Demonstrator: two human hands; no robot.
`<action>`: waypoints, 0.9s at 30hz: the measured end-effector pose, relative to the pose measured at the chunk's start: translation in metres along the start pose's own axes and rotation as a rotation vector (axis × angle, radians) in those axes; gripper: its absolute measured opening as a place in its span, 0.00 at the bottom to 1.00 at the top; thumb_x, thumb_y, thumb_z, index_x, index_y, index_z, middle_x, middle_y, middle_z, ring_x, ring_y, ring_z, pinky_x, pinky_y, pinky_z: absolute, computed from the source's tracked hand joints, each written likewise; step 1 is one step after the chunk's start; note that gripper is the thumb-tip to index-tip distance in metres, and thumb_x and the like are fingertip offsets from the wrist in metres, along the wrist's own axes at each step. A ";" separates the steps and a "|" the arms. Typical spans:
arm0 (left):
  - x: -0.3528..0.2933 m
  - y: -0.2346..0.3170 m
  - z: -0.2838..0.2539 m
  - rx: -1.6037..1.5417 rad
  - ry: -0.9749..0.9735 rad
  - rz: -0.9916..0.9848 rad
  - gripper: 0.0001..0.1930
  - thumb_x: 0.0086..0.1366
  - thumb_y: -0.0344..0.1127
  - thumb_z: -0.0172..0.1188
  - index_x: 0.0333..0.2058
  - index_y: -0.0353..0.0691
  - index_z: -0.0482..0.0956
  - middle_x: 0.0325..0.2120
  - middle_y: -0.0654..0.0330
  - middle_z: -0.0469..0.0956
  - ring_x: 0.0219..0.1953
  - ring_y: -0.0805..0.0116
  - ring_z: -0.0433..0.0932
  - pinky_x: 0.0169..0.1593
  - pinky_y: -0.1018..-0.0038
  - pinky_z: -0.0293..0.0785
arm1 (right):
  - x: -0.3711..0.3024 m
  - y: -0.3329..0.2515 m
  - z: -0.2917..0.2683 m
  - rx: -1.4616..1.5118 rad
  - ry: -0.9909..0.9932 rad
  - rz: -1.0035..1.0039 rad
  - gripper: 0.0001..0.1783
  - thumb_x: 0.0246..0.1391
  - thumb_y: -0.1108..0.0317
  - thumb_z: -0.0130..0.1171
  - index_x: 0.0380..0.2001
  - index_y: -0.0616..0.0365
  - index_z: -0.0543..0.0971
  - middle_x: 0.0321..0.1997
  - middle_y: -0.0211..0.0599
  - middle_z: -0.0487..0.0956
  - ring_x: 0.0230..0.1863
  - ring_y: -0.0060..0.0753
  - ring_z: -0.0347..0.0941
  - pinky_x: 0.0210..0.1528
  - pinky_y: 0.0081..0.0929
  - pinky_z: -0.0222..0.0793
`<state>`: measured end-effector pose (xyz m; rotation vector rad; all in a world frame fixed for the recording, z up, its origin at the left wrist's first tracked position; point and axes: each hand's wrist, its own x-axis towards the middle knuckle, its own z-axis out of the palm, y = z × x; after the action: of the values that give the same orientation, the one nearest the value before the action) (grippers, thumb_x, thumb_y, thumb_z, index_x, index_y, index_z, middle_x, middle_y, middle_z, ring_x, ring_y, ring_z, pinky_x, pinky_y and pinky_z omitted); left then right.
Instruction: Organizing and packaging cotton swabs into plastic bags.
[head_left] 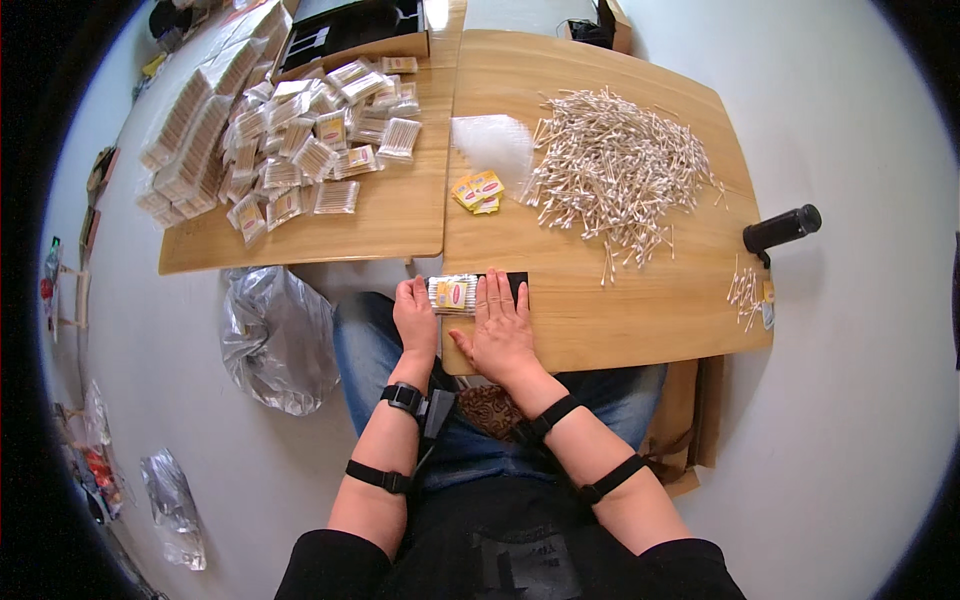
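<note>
Lying flat at the near left corner of the right-hand table [620,325], as the head view shows, a packet of cotton swabs [453,294] sits between the person's two hands. Its visible part stretches a little farther from left to right than from near to far, but fingers hide its right end, so I cannot tell its full length. The swabs inside point the other way: their sticks run away from the person, side by side, with white tips along the far and near edges. A yellow and white card [452,292] with a red patch faces up on it.

The left hand [412,312] is drawn narrow, fingers curled, with its tips at the packet's left end; I cannot tell whether they pinch the film. The right hand [497,330] is flat, palm down, its fingers pointing away from the person and thumb spread toward the left. Its fingers lie over the packet's right part, and a flat black piece [518,287] shows beside and beyond them.

Farther off on the same table are yellow cards [479,190], clear film bags [493,143] and a broad heap of loose swabs [625,170].
</note>
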<state>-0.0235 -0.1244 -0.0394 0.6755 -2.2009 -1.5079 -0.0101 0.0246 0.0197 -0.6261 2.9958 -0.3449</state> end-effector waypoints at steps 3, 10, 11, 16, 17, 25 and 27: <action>0.001 -0.001 -0.007 0.012 -0.070 -0.033 0.19 0.73 0.46 0.47 0.34 0.33 0.73 0.25 0.52 0.77 0.28 0.64 0.75 0.36 0.68 0.72 | 0.001 0.002 -0.002 0.041 -0.015 -0.012 0.50 0.57 0.38 0.47 0.68 0.70 0.51 0.75 0.54 0.47 0.77 0.46 0.37 0.74 0.53 0.25; 0.002 -0.010 -0.009 0.024 -0.080 -0.044 0.19 0.74 0.47 0.46 0.38 0.33 0.73 0.30 0.50 0.78 0.32 0.62 0.78 0.38 0.68 0.74 | 0.003 -0.001 -0.006 0.006 0.045 -0.105 0.44 0.59 0.41 0.47 0.68 0.63 0.56 0.74 0.47 0.52 0.76 0.41 0.41 0.74 0.53 0.27; 0.002 -0.009 -0.010 0.091 0.009 0.050 0.19 0.73 0.47 0.47 0.41 0.33 0.73 0.31 0.48 0.78 0.34 0.57 0.79 0.40 0.66 0.74 | 0.003 0.000 -0.003 0.009 0.032 -0.110 0.44 0.59 0.41 0.47 0.68 0.63 0.56 0.74 0.47 0.53 0.76 0.40 0.42 0.74 0.53 0.27; 0.004 0.000 -0.014 0.231 -0.107 0.156 0.19 0.71 0.43 0.52 0.47 0.30 0.69 0.38 0.43 0.76 0.40 0.45 0.76 0.46 0.59 0.72 | 0.002 0.000 0.001 0.058 0.038 -0.113 0.45 0.59 0.40 0.45 0.69 0.62 0.54 0.74 0.46 0.53 0.76 0.42 0.42 0.74 0.53 0.27; 0.004 0.005 -0.018 0.256 -0.121 0.103 0.19 0.70 0.42 0.52 0.48 0.30 0.69 0.41 0.42 0.75 0.43 0.46 0.75 0.49 0.59 0.71 | 0.002 0.003 0.003 0.112 0.059 -0.133 0.45 0.57 0.44 0.51 0.68 0.62 0.55 0.73 0.47 0.54 0.75 0.45 0.44 0.73 0.53 0.32; -0.020 0.066 -0.010 0.309 -0.029 0.652 0.21 0.62 0.31 0.58 0.54 0.36 0.68 0.52 0.47 0.70 0.55 0.48 0.68 0.60 0.60 0.63 | -0.002 0.143 -0.016 0.031 0.544 0.471 0.31 0.47 0.55 0.65 0.50 0.60 0.69 0.54 0.50 0.70 0.57 0.56 0.64 0.62 0.48 0.59; -0.040 0.075 0.014 0.318 -0.146 0.662 0.22 0.61 0.30 0.59 0.54 0.37 0.68 0.53 0.48 0.70 0.56 0.48 0.68 0.60 0.59 0.64 | -0.001 0.159 -0.032 0.039 0.518 0.483 0.25 0.48 0.57 0.65 0.45 0.59 0.71 0.49 0.48 0.71 0.53 0.54 0.66 0.58 0.48 0.61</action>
<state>-0.0121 -0.0672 0.0243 -0.1022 -2.4519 -0.9015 -0.0740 0.1738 0.0147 0.2442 3.4584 -0.6004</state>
